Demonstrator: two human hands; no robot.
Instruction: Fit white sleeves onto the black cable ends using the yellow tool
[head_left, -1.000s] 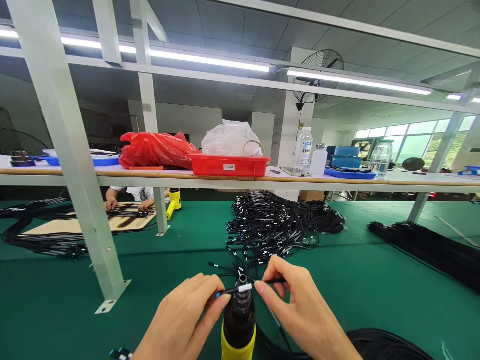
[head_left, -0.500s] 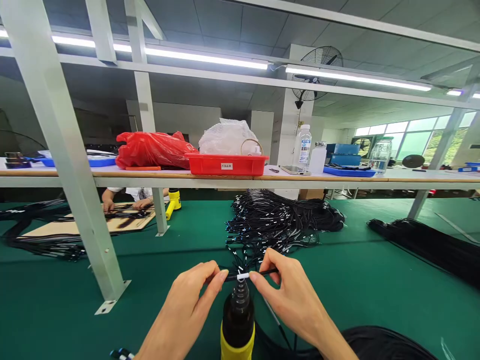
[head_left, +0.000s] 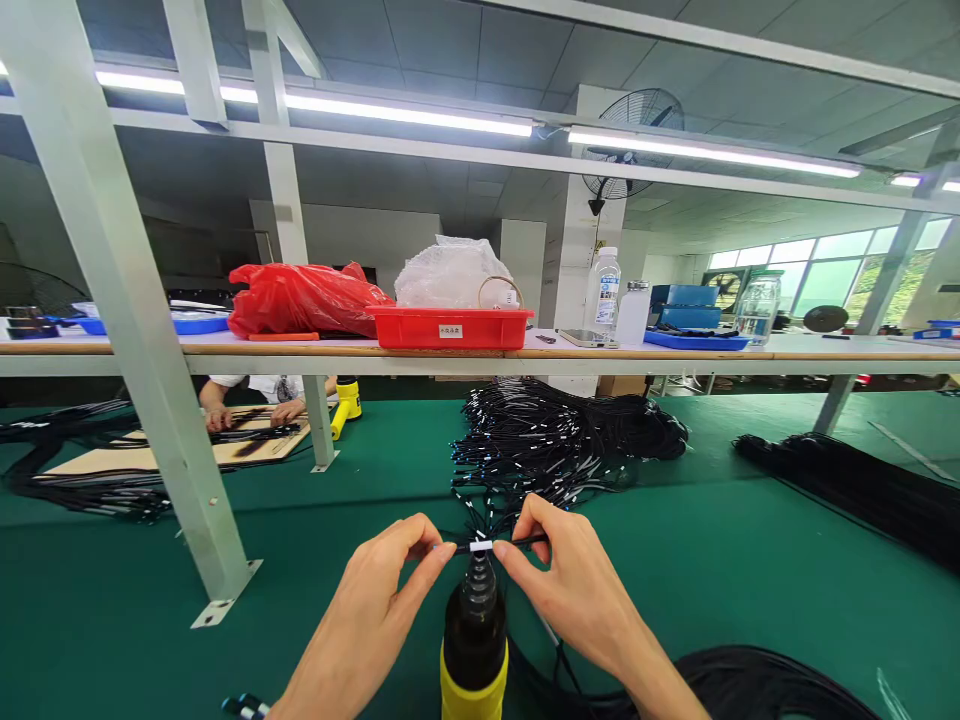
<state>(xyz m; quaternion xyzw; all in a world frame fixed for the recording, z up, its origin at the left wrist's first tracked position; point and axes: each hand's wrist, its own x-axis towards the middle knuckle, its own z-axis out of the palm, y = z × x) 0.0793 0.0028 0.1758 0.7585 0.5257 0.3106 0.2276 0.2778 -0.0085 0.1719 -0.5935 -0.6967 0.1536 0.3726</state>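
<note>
Between my two hands a black cable with a white sleeve point(head_left: 481, 546) is stretched level. My left hand point(head_left: 386, 590) pinches it just left of the sleeve. On the other side my right hand point(head_left: 574, 580) is closed on the cable, thumb and index finger close to the sleeve's right end. Directly beneath the sleeve stands a yellow and black heat gun point(head_left: 475, 640), its dark ribbed nozzle pointing up. The sleeve is right over the nozzle tip; whether they touch I cannot tell. Behind my hands lies a large bundle of black cables point(head_left: 540, 440) with white and blue ends.
A green tabletop point(head_left: 360, 470) carries a coiled black cable point(head_left: 757, 680) at front right and a long black bundle point(head_left: 847, 490) further right. A metal post point(head_left: 165, 380) rises at left. Beyond it, a person's hands point(head_left: 255, 410) work over a board. The shelf holds a red tray point(head_left: 450, 328).
My hands and the sleeve have shifted slightly left over the nozzle, with the right hand a bit nearer the left. Both keep their hold on the cable.
</note>
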